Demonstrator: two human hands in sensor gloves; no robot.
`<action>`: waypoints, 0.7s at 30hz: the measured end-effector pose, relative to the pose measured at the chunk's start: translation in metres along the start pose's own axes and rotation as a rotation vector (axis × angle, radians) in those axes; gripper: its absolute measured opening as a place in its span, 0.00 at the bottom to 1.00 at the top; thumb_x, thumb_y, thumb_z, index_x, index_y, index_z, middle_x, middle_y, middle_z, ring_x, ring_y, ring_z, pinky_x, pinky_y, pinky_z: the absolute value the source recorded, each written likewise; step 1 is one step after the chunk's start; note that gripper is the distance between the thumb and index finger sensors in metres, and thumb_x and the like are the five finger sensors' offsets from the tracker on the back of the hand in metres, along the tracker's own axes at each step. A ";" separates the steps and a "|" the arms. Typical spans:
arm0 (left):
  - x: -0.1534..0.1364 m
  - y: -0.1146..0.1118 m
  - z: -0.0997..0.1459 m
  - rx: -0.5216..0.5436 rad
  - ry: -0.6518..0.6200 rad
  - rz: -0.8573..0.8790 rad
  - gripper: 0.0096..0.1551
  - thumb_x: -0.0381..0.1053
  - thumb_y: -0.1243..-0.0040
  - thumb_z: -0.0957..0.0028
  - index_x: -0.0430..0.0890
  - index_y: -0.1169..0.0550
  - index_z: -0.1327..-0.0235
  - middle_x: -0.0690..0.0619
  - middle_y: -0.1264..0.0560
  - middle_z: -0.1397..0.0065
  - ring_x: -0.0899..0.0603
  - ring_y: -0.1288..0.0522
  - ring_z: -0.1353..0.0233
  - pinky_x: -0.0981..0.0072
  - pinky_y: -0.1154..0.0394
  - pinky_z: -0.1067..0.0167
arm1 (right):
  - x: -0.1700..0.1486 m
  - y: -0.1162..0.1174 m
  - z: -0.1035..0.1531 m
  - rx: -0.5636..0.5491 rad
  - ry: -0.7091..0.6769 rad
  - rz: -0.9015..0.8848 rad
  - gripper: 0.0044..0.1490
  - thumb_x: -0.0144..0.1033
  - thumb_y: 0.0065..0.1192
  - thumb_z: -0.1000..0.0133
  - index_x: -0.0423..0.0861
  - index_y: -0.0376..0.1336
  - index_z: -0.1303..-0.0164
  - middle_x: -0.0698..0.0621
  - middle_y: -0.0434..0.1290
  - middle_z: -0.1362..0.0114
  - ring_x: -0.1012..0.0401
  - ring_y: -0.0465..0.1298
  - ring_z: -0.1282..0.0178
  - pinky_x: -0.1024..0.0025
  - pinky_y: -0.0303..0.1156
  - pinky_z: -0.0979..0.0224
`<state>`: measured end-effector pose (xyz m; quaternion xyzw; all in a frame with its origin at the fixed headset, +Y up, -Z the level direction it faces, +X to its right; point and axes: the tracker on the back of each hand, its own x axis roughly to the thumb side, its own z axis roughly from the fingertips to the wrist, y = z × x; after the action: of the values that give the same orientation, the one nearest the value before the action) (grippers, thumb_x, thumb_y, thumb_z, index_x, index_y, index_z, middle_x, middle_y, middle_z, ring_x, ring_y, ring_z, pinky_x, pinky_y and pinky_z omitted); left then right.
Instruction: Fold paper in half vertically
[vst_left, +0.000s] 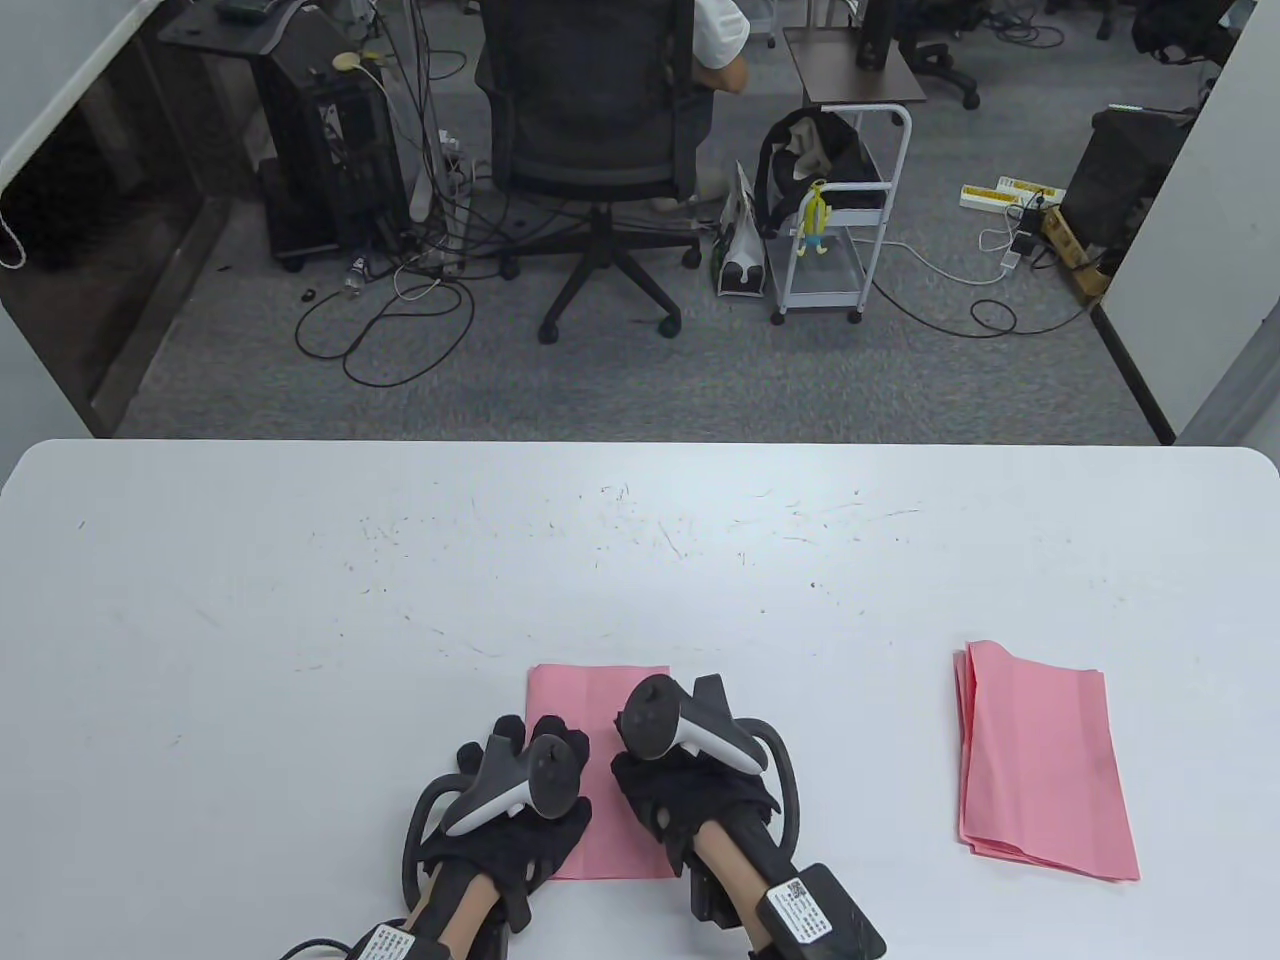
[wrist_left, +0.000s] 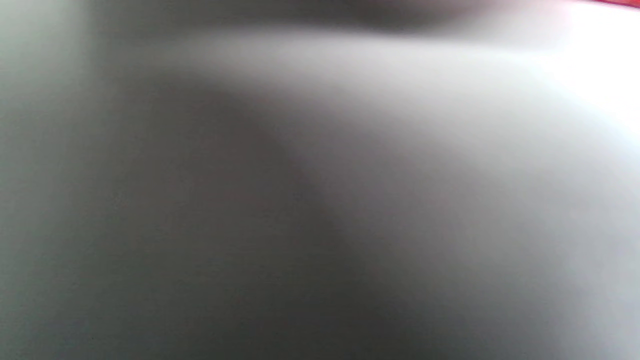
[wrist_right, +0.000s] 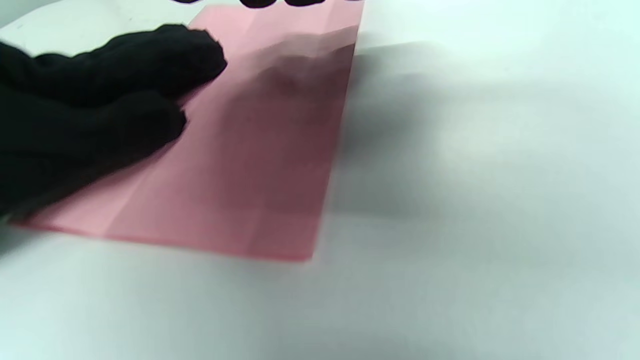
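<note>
Pressing the pink paper flat — left hand, right hand.

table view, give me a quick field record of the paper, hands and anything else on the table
paper: pink sheet lying flat near the table's front edge
left hand: rests on the sheet's left side
right hand: over the sheet's right side, fingertips on it
other: pink paper stack to the right, untouched
left wrist view: blurred

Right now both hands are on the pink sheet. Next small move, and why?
Probably slide the right hand along the pink sheet to press the crease. The sheet already lies narrow and flat on the table, with the left hand resting on its left side, black fingers on the paper.
</note>
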<state>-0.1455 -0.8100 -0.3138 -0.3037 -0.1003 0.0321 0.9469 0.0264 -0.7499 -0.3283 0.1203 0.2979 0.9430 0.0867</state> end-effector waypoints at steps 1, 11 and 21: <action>0.000 0.000 0.000 0.000 0.000 0.000 0.44 0.70 0.72 0.42 0.62 0.68 0.18 0.59 0.74 0.13 0.35 0.76 0.16 0.29 0.71 0.24 | 0.001 0.003 0.001 0.008 -0.001 0.006 0.37 0.51 0.50 0.42 0.52 0.53 0.22 0.48 0.55 0.16 0.47 0.56 0.17 0.44 0.54 0.19; 0.000 0.000 0.000 0.000 0.000 0.001 0.44 0.70 0.72 0.42 0.61 0.68 0.18 0.59 0.74 0.13 0.35 0.76 0.16 0.29 0.71 0.24 | -0.001 0.020 -0.006 0.038 0.027 0.027 0.36 0.50 0.50 0.42 0.53 0.53 0.23 0.50 0.54 0.17 0.49 0.55 0.18 0.45 0.54 0.19; 0.000 0.000 0.000 -0.001 0.000 0.001 0.44 0.70 0.72 0.42 0.62 0.68 0.18 0.59 0.75 0.13 0.35 0.76 0.16 0.29 0.71 0.24 | -0.001 0.023 -0.002 0.028 0.006 0.042 0.36 0.49 0.50 0.43 0.52 0.54 0.23 0.50 0.56 0.18 0.50 0.56 0.19 0.46 0.55 0.19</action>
<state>-0.1456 -0.8099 -0.3137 -0.3040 -0.1001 0.0326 0.9468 0.0250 -0.7694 -0.3165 0.1251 0.3087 0.9407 0.0642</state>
